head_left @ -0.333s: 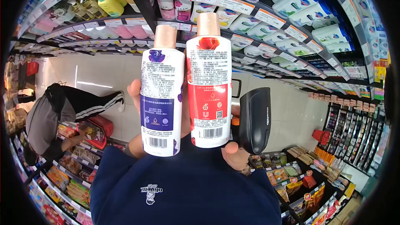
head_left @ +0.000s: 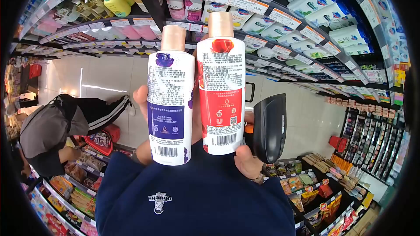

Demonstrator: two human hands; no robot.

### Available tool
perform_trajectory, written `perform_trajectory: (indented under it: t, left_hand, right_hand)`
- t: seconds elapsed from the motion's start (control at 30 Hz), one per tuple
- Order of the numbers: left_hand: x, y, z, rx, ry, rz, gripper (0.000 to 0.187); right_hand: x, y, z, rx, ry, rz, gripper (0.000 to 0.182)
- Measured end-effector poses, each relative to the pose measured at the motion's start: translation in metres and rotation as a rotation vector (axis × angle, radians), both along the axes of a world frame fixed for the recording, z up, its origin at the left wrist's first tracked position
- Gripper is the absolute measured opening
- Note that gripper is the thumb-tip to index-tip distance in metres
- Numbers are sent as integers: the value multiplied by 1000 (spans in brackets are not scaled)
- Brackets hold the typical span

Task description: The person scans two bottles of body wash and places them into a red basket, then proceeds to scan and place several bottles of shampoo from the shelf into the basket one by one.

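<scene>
Two white bottles with copper caps stand upright side by side, back labels facing me. My left hand (head_left: 141,98) is closed around the bottle with the purple label (head_left: 168,118), mostly hidden behind it. The bottle with the red label (head_left: 222,109) has my right hand (head_left: 248,162) at its lower right edge, the thumb by the base; the other fingers are largely hidden. A black handheld scanner (head_left: 270,129) is just right of my right hand, and how it is held is hidden. Skin shows between the bottles.
Shelves of bottles with price tags (head_left: 249,4) run across the top. At left a person in a grey and black top (head_left: 48,129) bends near a red basket (head_left: 99,142). Packaged goods (head_left: 83,201) fill shelves at lower left, with more racks (head_left: 367,142) at right.
The person at left has shifted, with the arm now nearer the basket. The scanner has moved slightly right and down. Both bottles stay almost where they were, still held.
</scene>
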State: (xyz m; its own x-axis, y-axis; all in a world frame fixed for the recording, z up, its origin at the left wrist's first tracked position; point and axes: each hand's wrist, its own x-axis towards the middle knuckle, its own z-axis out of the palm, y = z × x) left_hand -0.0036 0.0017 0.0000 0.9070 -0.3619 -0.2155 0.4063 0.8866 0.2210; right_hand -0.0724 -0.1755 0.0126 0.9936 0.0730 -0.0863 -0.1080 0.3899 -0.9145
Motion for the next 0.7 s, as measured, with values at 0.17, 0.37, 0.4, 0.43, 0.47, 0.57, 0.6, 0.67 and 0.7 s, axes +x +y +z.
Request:
perform_trajectory:
  t: [0.17,0.37,0.4,0.43,0.47,0.57,0.6,0.67,0.7]
  left_hand:
    - [1,0,-3,-14,4,1,120]
    - [1,1,-2,-29,-8,8,120]
    - [1,1,-2,-31,-12,9,120]
    - [2,2,-2,-31,-14,11,120]
    - [1,2,-1,-32,-17,12,121]
    - [0,2,-1,-43,-23,16,121]
    - [0,2,-1,-46,-27,17,121]
    - [0,2,0,-52,-31,16,121]
    - [-1,2,0,-54,-33,15,121]
  right_hand:
    - [5,5,8,-33,-10,-19,64]
    - [4,1,3,-66,-62,57,70]
    - [3,-1,6,-75,-20,87,73]
    - [2,-2,7,-83,22,117,76]
    - [2,-5,6,-93,26,150,78]
    - [1,-6,2,-87,22,197,83]
    - [1,-4,2,-63,7,177,84]
    - [-1,-3,1,-45,-8,163,84]
    - [-2,-5,-2,-51,-7,170,84]
